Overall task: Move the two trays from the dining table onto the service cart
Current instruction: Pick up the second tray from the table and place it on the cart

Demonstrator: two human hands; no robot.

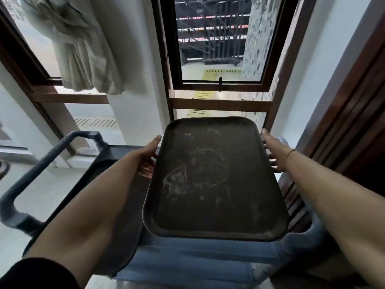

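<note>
The service cart (62, 155), grey-blue with a looped handle at the left and a darker top deck, fills the lower part of the view in front of a tall window (218, 49), with a pale curtain (83, 49) bunched at the upper left. Over the cart's right half the dark tray (216, 180) is held roughly level, scuffed with whitish marks, its near edge above the cart's near rail. Another dark curved rim, which may be the other tray (123, 205), seems to lie on the deck under the left forearm, though blur makes that uncertain. The left hand (149, 155) grips the tray's left edge, thumb on top and fingers curled below; the right hand (275, 155) holds the right edge with fingers underneath, thumb along the rim, a thin bracelet (290, 153) on the wrist. The risk, as I judge it, is setting the tray down crooked: if it lands half on the other rim or on the cart's raised edge it could rock or slide off, and fingers could be pinched beneath it. The deck under the tray is hidden, the right fingers are mostly out of sight, and the dining tabletop is not in view.
</note>
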